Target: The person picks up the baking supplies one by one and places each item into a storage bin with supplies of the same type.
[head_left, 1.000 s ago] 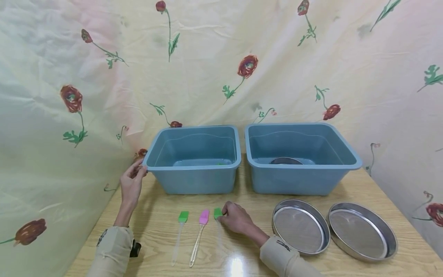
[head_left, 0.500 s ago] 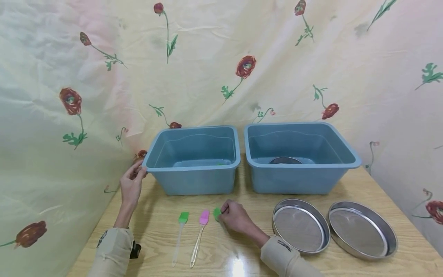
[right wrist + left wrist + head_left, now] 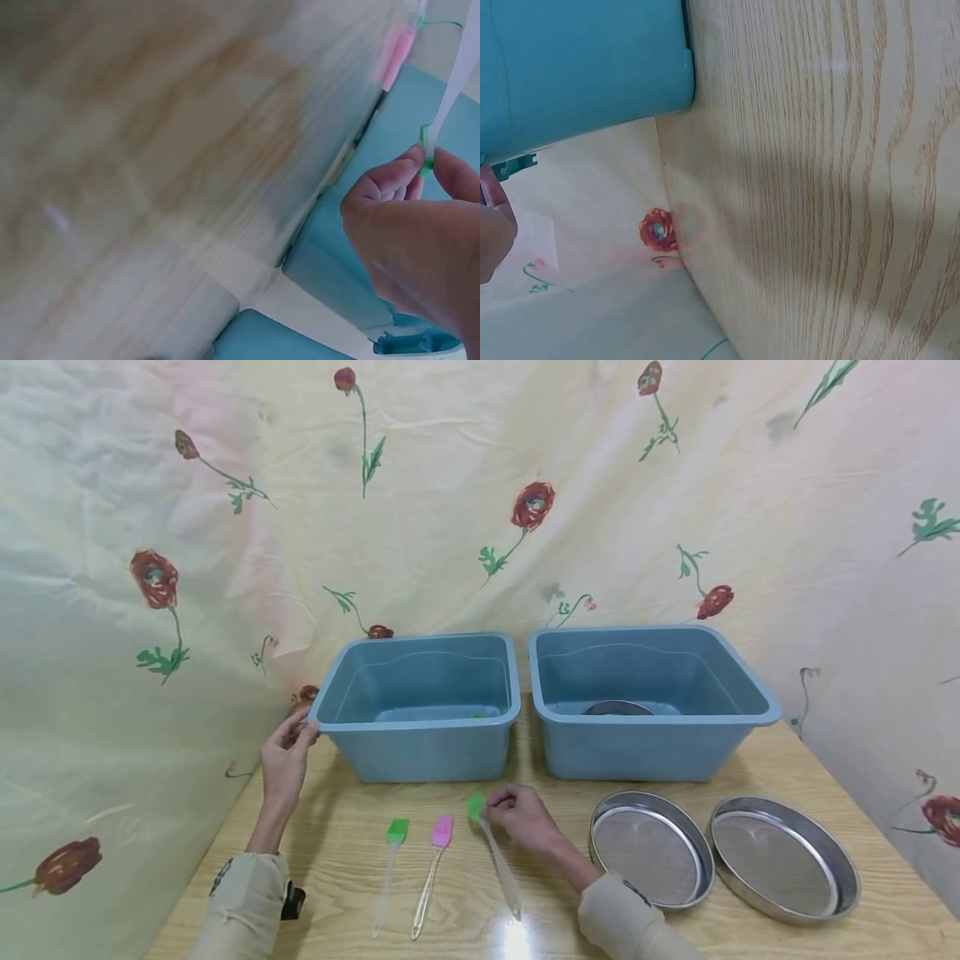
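My right hand [image 3: 525,817] pinches a pastry brush with a green head [image 3: 476,807] near the neck, between thumb and fingers. Its pale handle [image 3: 502,877] slants down toward the front of the table. The right wrist view shows the thumb and fingertips at the green part [image 3: 425,150]. At the far left, my left hand [image 3: 285,764] grips the front left corner of the left blue tub [image 3: 427,752] by its rim. To the left of the held brush lie a second green pastry brush [image 3: 397,832] and a pink one [image 3: 442,833], side by side.
A second blue tub [image 3: 637,752] stands at right with a round metal pan [image 3: 618,708] inside. Two round metal pans [image 3: 652,852] [image 3: 783,860] lie at the right of the wooden table [image 3: 337,893]. A bit of green shows in the left tub. A flowered cloth [image 3: 450,485] hangs behind.
My right hand has taken the green brush up, and it has swung so its handle end points right. The hand has shifted slightly right and away. My left hand has stayed on the tub rim.
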A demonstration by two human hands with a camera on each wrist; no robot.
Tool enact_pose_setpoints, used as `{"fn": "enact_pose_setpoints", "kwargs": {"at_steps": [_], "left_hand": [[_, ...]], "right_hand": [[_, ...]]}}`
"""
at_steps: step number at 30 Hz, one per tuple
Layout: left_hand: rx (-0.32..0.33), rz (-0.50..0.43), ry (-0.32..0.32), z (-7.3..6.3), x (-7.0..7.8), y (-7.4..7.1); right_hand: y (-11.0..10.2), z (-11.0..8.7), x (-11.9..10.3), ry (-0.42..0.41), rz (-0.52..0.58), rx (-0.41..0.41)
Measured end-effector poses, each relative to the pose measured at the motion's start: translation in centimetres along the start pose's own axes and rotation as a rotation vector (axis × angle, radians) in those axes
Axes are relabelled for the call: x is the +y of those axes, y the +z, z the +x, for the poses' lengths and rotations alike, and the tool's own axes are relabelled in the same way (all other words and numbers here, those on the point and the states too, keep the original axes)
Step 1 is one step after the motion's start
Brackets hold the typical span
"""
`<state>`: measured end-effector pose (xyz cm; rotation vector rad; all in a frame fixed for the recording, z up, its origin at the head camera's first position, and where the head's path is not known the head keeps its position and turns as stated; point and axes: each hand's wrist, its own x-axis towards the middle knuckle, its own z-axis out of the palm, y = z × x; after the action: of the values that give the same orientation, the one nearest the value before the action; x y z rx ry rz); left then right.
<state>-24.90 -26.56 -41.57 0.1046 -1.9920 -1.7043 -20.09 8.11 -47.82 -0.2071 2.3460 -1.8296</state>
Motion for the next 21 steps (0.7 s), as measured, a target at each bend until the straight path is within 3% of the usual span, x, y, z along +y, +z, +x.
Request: {"fn": "enact_pose_setpoints", "kwargs": {"at_steps": [10,21], "left_hand": [[0.004,-0.001,0.001,0.0,-0.2,-0.1],[0.006,-0.001,0.007,0.1,-0.3,-0.1]], "right_hand": [[0.2,-0.7,-0.5,0.011,0.074,0.079],[0.1,-1.4,-1.5,0.005,0.137,0.100]]}}
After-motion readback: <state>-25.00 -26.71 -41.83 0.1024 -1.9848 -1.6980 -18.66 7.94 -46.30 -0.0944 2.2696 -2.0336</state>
